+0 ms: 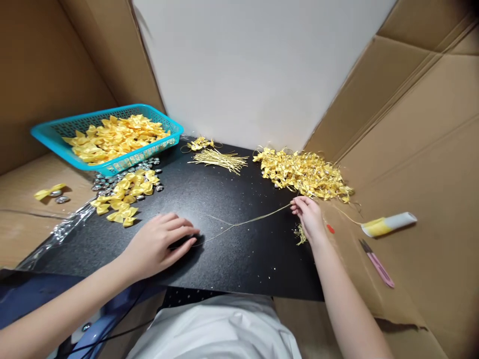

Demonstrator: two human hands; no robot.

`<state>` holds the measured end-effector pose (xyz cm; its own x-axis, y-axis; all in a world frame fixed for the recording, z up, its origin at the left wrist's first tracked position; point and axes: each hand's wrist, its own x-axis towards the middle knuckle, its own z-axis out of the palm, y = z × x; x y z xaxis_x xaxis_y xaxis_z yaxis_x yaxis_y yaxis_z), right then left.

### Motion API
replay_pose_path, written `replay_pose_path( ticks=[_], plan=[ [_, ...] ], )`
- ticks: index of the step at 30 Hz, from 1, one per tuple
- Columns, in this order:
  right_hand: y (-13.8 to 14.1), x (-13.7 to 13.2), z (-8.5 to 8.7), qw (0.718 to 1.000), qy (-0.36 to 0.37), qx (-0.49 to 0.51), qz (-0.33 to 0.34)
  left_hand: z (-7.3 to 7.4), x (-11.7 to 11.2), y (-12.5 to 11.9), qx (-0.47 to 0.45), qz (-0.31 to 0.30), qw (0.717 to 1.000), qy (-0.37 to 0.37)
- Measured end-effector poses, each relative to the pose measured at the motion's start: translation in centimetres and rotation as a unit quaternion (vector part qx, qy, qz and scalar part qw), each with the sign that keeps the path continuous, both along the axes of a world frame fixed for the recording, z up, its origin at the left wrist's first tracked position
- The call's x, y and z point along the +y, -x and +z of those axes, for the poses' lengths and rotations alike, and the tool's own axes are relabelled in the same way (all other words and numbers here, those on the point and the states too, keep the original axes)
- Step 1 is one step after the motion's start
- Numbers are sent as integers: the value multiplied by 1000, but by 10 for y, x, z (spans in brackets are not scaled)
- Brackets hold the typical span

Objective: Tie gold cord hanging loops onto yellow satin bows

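over the table (224, 269), the cord (258, 218) is pinched by the right hand (307, 215); the left hand's (168, 239) grip cannot be told. corded bows (303, 172) are heaped, seemingly done; loose bows (119, 137) are left in the basket (160, 146).

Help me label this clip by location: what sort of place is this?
Probably a small handcraft workstation: a turquoise basket holds many yellow bows, a bundle of gold strands lies nearby, and the right hand pinches a thin cord.
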<state>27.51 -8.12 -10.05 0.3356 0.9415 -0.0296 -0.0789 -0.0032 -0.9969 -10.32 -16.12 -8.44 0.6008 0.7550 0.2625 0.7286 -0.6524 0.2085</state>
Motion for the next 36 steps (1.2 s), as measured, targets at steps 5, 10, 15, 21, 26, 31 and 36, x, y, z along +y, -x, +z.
replay_pose_path(
  ticks=[5, 10, 15, 21, 26, 31, 36],
  plan=[
    [-2, -1, 1, 1000, -1, 10, -12, -6, 20, -6, 48, -1, 999, -19],
    [-3, -1, 1, 1000, 0, 19, -25, -16, 23, -7, 62, -16, 998, -3],
    [-3, 0, 1, 1000, 3, 19, -24, -15, 24, -8, 58, -18, 998, 11],
    [-5, 0, 0, 1000, 4, 14, -21, -11, 27, -14, 39, -22, 998, 34],
    [-7, 1, 0, 1000, 5, 18, -21, -11, 24, -11, 34, -17, 999, 29],
    [-6, 0, 1, 999, 10, 25, -20, -11, 19, -4, 41, -41, 998, 25],
    [-4, -1, 2, 999, 12, 24, -23, -9, 19, -4, 26, -83, 995, 49]
  ],
)
